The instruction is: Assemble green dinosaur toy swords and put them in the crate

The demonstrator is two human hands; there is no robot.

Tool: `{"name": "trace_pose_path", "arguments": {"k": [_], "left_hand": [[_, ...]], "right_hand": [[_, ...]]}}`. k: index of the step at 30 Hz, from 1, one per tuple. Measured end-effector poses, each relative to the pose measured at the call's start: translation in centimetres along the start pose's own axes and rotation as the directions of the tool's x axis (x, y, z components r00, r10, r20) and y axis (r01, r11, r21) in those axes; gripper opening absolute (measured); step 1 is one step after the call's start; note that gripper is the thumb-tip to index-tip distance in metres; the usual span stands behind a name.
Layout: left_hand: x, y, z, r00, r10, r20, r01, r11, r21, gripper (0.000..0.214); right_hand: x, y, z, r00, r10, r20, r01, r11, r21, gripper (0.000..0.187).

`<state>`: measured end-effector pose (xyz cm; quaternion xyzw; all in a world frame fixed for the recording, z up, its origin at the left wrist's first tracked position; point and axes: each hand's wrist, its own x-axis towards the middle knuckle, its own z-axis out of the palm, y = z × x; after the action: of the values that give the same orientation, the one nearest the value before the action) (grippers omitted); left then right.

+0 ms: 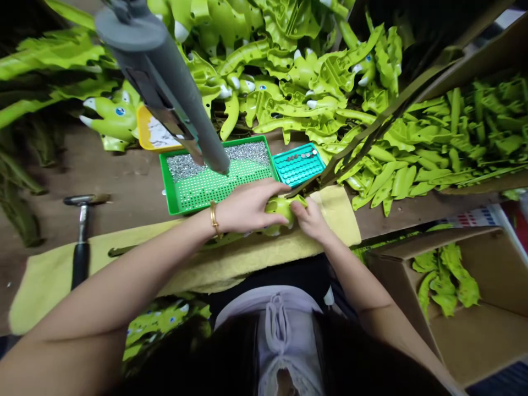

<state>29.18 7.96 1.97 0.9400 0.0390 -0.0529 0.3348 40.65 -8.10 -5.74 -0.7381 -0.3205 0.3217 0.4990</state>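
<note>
Your left hand is curled shut over the lime-green plastic toy shell and your right hand pinches its other end, on the yellow felt pad at the near bench edge. The green perforated screw tray lies just beyond. Bare brown bench opens leftward toward the black-handled hammer.

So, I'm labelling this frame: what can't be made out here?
Head view only.
Green toy part: mostly covered by the left hand and right hand; its shape is unclear.
Grey tool: upper end cut off by the top edge.
Pieces in the teal tray: too small to identify.
</note>
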Motion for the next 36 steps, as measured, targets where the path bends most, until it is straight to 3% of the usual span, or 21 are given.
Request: {"name": "trace_pose_path", "arguments": {"k": [4,8,13,15,18,21,26,28,34,36], "left_hand": [[0.2,0.1,-0.1,1.0,-0.001,-0.001,0.001,1.0,0.004,0.065],[0.0,-0.2,-0.3,0.999,0.026,0.031,-0.024,0.999,-0.047,0.066],[-0.2,-0.6,-0.6,0.998,0.052,0.022,-0.049,0.991,-0.121,0.068],[-0.1,-0.6,-0.5,0.998,0.049,0.033,-0.046,0.994,-0.102,0.067],[0.0,-0.5,-0.5,0.996,0.05,0.069,-0.045,0.997,-0.07,0.065],[0.1,-0.4,-0.6,0.993,0.066,0.102,-0.059,0.996,-0.073,0.063],[0.0,-0.5,-1.3,0.988,0.068,0.138,-0.066,0.998,-0.022,0.064],[0.0,-0.4,-1.4,0.989,0.057,0.135,-0.059,0.998,0.015,0.064],[-0.1,-0.6,-1.1,0.989,0.054,0.14,-0.064,0.995,0.072,0.055],[0.1,-0.6,-1.3,0.99,0.041,0.135,-0.053,0.995,0.087,0.053]], "right_hand": [[0.1,0.3,1.1,0.997,-0.038,-0.063,0.041,0.998,0.051,0.069],[-0.2,0.7,1.2,0.99,-0.044,-0.134,0.034,0.997,-0.076,0.071],[0.3,0.7,-0.7,0.999,-0.035,0.031,0.037,0.998,-0.058,0.081],[0.3,0.6,-0.8,0.998,-0.044,0.044,0.045,0.999,-0.019,0.08],[0.1,0.7,-0.1,0.994,-0.097,-0.045,0.099,0.995,0.027,0.07],[-0.1,0.9,0.4,0.988,-0.126,-0.091,0.13,0.991,0.035,0.074],[0.5,0.6,-0.9,0.975,-0.084,0.205,0.073,0.995,0.063,0.085],[0.8,0.7,-1.2,0.963,-0.08,0.259,0.057,0.994,0.094,0.084],[0.6,1.1,0.2,0.995,-0.051,0.08,0.041,0.991,0.129,0.07],[0.3,0.7,0.3,0.993,-0.062,0.099,0.055,0.996,0.071,0.062]]}}
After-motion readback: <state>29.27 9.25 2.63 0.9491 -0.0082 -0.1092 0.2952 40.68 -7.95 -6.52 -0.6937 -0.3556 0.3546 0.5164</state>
